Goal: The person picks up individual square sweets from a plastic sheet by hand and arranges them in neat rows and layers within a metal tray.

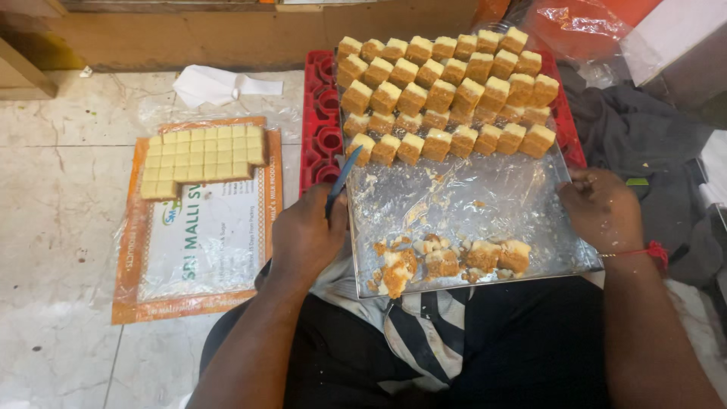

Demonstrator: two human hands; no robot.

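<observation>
My left hand (pixel 307 235) grips a blue-handled knife (pixel 342 178) whose tip points at the nearest left piece of a block of sweets. The tan, cream-topped sweet squares (pixel 447 91) lie in several rows on the far part of a plastic-lined metal tray (pixel 485 208). My right hand (pixel 602 208) clasps the tray's right edge. Broken pieces and crumbs (pixel 447 261) sit along the tray's near edge. The tray rests on my lap and on a red crate (pixel 322 125).
On the marble floor to the left, a flat orange-and-white printed carton (pixel 201 227) in plastic carries several rows of pale yellow squares (pixel 204 155). A white cloth (pixel 216 83) lies beyond it. Dark fabric (pixel 644 136) and red plastic bags (pixel 583 26) are at the right.
</observation>
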